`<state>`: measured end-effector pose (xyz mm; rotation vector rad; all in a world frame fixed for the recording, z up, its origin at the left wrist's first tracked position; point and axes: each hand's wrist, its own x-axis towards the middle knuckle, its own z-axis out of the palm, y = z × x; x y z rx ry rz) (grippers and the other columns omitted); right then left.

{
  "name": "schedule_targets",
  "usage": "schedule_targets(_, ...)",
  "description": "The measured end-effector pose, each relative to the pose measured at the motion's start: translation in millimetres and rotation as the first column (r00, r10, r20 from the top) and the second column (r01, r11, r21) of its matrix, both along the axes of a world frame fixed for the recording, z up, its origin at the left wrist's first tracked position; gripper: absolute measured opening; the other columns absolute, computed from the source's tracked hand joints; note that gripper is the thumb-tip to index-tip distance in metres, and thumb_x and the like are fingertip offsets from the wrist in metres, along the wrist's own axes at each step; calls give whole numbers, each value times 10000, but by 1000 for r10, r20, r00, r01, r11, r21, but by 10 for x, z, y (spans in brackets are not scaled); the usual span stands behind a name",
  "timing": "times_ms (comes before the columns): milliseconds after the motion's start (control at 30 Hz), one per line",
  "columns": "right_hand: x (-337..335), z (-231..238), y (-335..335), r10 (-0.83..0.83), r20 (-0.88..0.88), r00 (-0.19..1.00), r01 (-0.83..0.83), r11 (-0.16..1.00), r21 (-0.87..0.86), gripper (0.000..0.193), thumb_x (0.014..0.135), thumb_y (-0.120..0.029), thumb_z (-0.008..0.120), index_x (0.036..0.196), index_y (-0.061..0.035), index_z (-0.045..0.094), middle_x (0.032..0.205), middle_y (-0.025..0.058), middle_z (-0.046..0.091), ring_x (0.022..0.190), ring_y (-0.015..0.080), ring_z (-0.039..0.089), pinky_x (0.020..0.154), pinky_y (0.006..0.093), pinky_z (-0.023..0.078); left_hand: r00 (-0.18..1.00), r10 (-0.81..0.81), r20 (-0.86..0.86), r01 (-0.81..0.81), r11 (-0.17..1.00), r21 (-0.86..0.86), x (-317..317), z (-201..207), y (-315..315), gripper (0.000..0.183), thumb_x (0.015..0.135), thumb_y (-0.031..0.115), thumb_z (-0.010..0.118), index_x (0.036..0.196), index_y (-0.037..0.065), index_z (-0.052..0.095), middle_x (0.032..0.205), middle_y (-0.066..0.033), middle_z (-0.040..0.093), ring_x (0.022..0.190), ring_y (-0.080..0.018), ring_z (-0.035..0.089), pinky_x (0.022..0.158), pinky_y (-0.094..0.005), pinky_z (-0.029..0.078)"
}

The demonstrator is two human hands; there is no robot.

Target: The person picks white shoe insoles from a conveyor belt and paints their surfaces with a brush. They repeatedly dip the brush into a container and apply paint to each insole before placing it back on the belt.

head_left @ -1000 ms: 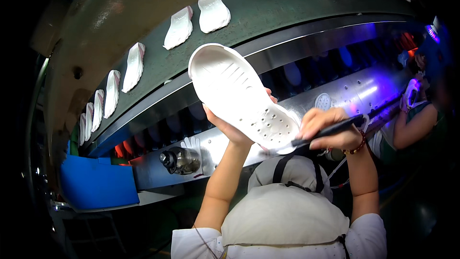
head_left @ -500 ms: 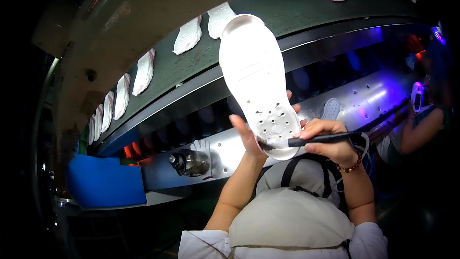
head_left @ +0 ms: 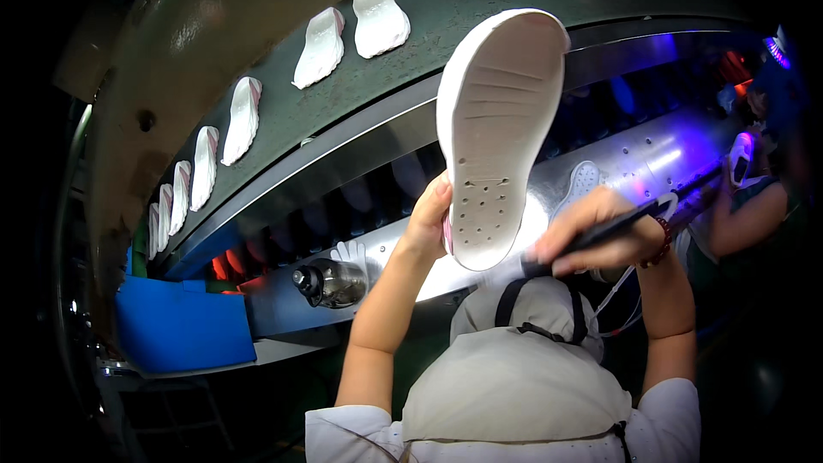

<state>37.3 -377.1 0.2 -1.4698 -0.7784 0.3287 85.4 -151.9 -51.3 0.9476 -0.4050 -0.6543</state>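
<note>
A white shoe sole (head_left: 489, 150) stands nearly upright in front of me, its hollow inner face toward the camera, with small holes at its lower end and a bit of pink at its left edge. My left hand (head_left: 429, 219) grips it by that lower left edge. In my right hand (head_left: 600, 231), blurred by motion, is a black-handled brush (head_left: 613, 227) with a pale cord at its rear end. The brush's tip is just right of the sole's lower end; whether they touch I cannot tell.
Several white and pink soles (head_left: 240, 120) lie along a dark green conveyor belt (head_left: 411, 69). A metal shelf (head_left: 403, 249) holds a dark bottle (head_left: 330, 283), a white glove (head_left: 351, 255) and another sole (head_left: 583, 184). A blue box (head_left: 184, 326) is at left; another person's arm (head_left: 746, 214) at right.
The sole has swung upright and right, with its inner face turned. My left hand moved from under it to its left edge. The brush has come off the sole's lower end.
</note>
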Motion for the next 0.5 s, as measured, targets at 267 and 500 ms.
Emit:
schedule_targets(267, -62, 8, -96, 173, 68, 983, -169, 984, -60, 185, 660, 31, 641, 840, -1, 613, 870, 122, 621, 847, 194, 598, 767, 277, 458, 897, -154, -415, 190, 981, 47, 12, 213, 0, 490, 806, 272, 465, 1185, -26, 373, 1051, -192, 523, 907, -244, 566, 763, -345, 476)
schedule_targets(500, 17, 128, -197, 263, 130, 956, -192, 896, -400, 178, 681, -6, 631, 857, -35, 618, 860, 102, 624, 839, 193, 599, 765, 258, 458, 851, -278, -446, 397, 896, 198, 17, 264, -49, 557, 756, 269, 511, 1196, -39, 364, 1091, -176, 497, 924, -205, 538, 792, -297, 435)
